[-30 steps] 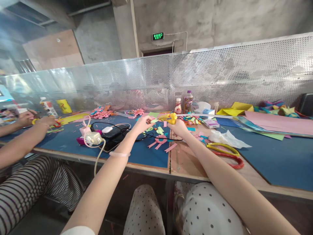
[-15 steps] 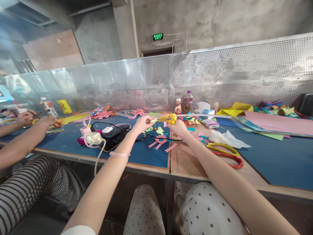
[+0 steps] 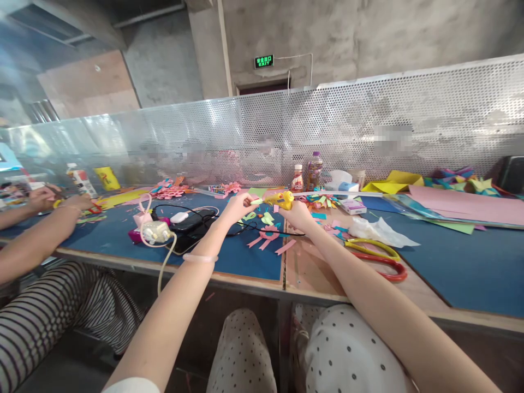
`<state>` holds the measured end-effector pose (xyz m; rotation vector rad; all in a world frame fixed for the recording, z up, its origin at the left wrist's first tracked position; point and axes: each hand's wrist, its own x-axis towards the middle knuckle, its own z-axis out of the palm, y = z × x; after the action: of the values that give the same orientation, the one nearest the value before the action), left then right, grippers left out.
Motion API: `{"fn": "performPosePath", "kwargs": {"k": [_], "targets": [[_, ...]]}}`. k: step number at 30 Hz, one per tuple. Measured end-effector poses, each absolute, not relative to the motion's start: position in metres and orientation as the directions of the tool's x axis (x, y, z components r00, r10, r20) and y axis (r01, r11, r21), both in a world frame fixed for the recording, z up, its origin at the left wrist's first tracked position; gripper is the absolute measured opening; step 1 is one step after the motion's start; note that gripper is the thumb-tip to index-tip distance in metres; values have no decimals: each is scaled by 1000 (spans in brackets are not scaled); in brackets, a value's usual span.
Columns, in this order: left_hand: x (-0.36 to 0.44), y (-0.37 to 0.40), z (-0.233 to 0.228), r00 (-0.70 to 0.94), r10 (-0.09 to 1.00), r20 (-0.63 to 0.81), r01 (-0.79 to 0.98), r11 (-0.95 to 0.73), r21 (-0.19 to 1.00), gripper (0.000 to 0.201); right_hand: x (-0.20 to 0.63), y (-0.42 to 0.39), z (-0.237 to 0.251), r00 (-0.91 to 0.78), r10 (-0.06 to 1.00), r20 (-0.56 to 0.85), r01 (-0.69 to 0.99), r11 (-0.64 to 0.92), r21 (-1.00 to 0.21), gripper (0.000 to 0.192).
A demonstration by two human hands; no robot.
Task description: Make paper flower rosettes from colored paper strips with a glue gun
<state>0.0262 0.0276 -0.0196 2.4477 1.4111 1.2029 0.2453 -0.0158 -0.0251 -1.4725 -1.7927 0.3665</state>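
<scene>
My right hand [image 3: 298,214] is wrapped round the handle of a yellow hot glue gun [image 3: 280,200], its nozzle pointing left. A long translucent glue stick [image 3: 339,193] runs out of its back end to the right. Pinched in the fingers of my left hand [image 3: 242,206] is a small light green paper strip [image 3: 256,201], close to the nozzle. Whether nozzle and paper touch is too small to tell. Below the hands lie loose green paper loops [image 3: 267,218] and a pink paper piece with cut tails [image 3: 269,233].
Scissors with yellow and red handles [image 3: 393,267] lie by my right forearm. A power adapter [image 3: 158,232] and tangled cables sit at left. Two bottles [image 3: 315,172] stand near the perforated metal screen [image 3: 409,109]. Coloured paper [image 3: 466,203] lies right. Another person's hands [image 3: 77,204] work at far left.
The glue gun has shifted very slightly left and down, its nozzle still near the green strip. Both hands keep their hold; the rest looks the same.
</scene>
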Motion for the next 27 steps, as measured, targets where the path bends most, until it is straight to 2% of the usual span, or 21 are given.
{"fn": "performPosePath", "kwargs": {"k": [16, 27], "targets": [[27, 24, -17, 270, 752, 601, 694, -585, 419, 20, 245, -15, -25, -44, 932, 361, 709, 284, -646, 21], [26, 23, -15, 239, 764, 600, 700, -563, 439, 20, 246, -12, -27, -19, 933, 360, 644, 287, -709, 16]]}}
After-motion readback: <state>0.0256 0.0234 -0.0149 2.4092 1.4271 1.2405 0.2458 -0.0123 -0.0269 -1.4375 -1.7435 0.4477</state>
